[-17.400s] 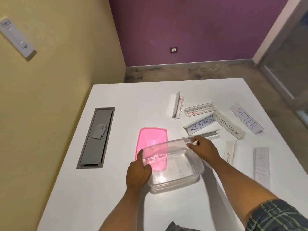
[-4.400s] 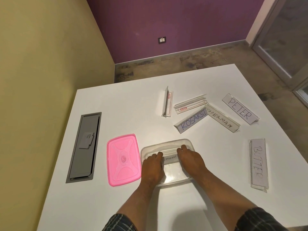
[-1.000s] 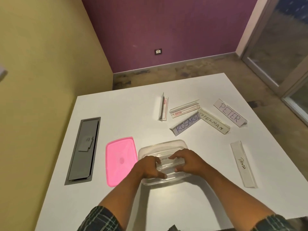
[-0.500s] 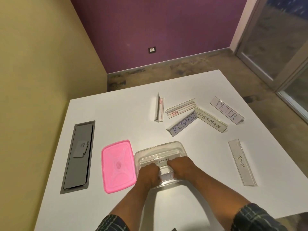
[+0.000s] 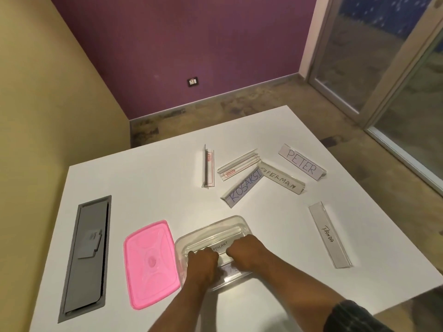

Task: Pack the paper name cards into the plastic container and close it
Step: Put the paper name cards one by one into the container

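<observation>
From the head camera, both hands are down inside the clear plastic container [image 5: 236, 226], which sits on the white desk [image 5: 148, 188] close to its near edge. The left hand [image 5: 202, 261] and right hand [image 5: 245, 251] are curled, fingers bent, and press on name cards lying in the box. One card reading "…PHANT" [image 5: 221, 246] shows between the knuckles, and a second card [image 5: 229, 269] lies nearer the person, its lettering mostly hidden. Whether either hand actually pinches a card or only pushes it flat, I cannot tell.

By my reading the packing is early: two cards appear to be in, six holders are still out. Left on the desk are the PANDA card [image 5: 329, 234] to the right, the PETER card [image 5: 302, 161], the SUPERMAN card [image 5: 281, 180], the KOSAKSI card [image 5: 242, 189], and two holders showing no name, one lying slanted [image 5: 238, 165] and one on edge [image 5: 208, 166]. KOSAKSI, SUPERMAN and the slanted holder touch or overlap at their ends. The pink lid [image 5: 151, 262] lies flat just beside the container's left side, not yet fitted.

For room: the desk is bare between the box and the far cluster, so reaching forward looks unobstructed. PANDA lies near the right edge. A grey cable hatch [image 5: 87, 255] is set into the desk left of the lid, well apart from the cards.
</observation>
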Motion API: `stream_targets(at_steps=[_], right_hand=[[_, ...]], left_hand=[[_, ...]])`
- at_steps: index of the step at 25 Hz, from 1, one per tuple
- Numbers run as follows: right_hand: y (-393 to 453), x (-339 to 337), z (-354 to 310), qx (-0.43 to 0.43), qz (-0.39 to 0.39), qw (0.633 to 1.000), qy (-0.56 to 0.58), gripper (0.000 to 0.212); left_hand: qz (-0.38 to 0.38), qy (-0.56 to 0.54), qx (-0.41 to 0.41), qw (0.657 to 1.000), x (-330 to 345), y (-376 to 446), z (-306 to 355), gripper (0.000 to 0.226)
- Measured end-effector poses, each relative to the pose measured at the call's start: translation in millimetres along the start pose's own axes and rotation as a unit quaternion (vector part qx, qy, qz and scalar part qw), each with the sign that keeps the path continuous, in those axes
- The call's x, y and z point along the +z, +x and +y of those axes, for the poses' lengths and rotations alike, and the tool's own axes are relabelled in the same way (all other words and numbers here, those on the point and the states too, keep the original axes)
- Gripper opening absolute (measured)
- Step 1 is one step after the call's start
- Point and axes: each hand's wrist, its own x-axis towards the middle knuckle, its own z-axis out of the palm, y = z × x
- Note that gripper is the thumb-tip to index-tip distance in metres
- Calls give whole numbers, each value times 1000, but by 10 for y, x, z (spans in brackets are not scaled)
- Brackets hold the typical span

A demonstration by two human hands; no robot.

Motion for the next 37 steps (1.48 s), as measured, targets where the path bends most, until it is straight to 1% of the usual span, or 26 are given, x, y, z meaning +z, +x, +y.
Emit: stream_targets(at_steps=[2,4,6,7,8,9,10,11,13,14,16,18,21,23,25,27,28,29,30,32,33,35,37], right_hand=[[-75,-6,109,-6,56,998,14,26],[-151,7,231,-16,151,988,39,31],[-185,12,367,-6,282,956,73,26],[-180,-19,444,20,339,934,110,20],[-154,-70,523,58,373,913,157,15],[-103,-131,606,105,386,895,199,15],[-33,-196,689,153,372,886,229,20],[57,-249,786,190,334,893,236,29],[269,-336,977,214,227,932,186,46],[375,-379,1052,208,176,949,157,55],[619,-456,1183,176,113,971,113,74],[840,-522,1269,150,82,982,86,88],[1042,-549,1406,154,66,986,18,94],[1082,-514,1518,144,43,988,-22,93],[1073,-441,1588,122,52,990,-43,85],[1009,-359,1610,100,92,988,-71,62],[957,-326,1613,95,109,985,-96,48],[900,-304,1610,85,108,984,-117,35],[854,-282,1616,78,105,983,-129,27],[800,-232,1626,78,124,981,-126,24],[786,-216,1631,88,119,982,-115,24],[760,-200,1627,99,84,988,-86,26],[712,-170,1642,96,81,989,-74,32]], left_hand=[[13,1,25,1000,-38,30,-27,50],[50,-7,67,997,-112,62,-24,53],[104,-32,95,989,-235,115,9,50],[137,-45,99,984,-322,152,33,47],[170,-58,98,979,-419,205,56,44],[203,-66,95,972,-524,266,76,40],[233,-69,90,966,-634,340,96,36],[256,-69,82,961,-739,419,113,32],[270,-78,66,957,-908,593,141,25],[262,-84,53,960,-970,675,154,27],[225,-72,19,972,-1032,853,160,40],[183,-45,-3,982,-1035,1007,155,51],[142,-33,-24,989,-1015,1199,171,59],[119,-38,-31,992,-988,1300,206,64],[87,-48,-37,994,-968,1386,244,71],[65,-68,-39,995,-959,1457,281,74],[60,-79,-37,994,-959,1480,304,70],[57,-91,-33,994,-965,1491,329,64],[50,-105,-27,993,-974,1502,354,59],[22,-148,-19,989,-973,1516,420,52],[6,-173,-15,985,-976,1520,455,50],[-13,-206,-5,978,-984,1506,524,50],[-8,-213,4,977,-987,1472,567,50]])
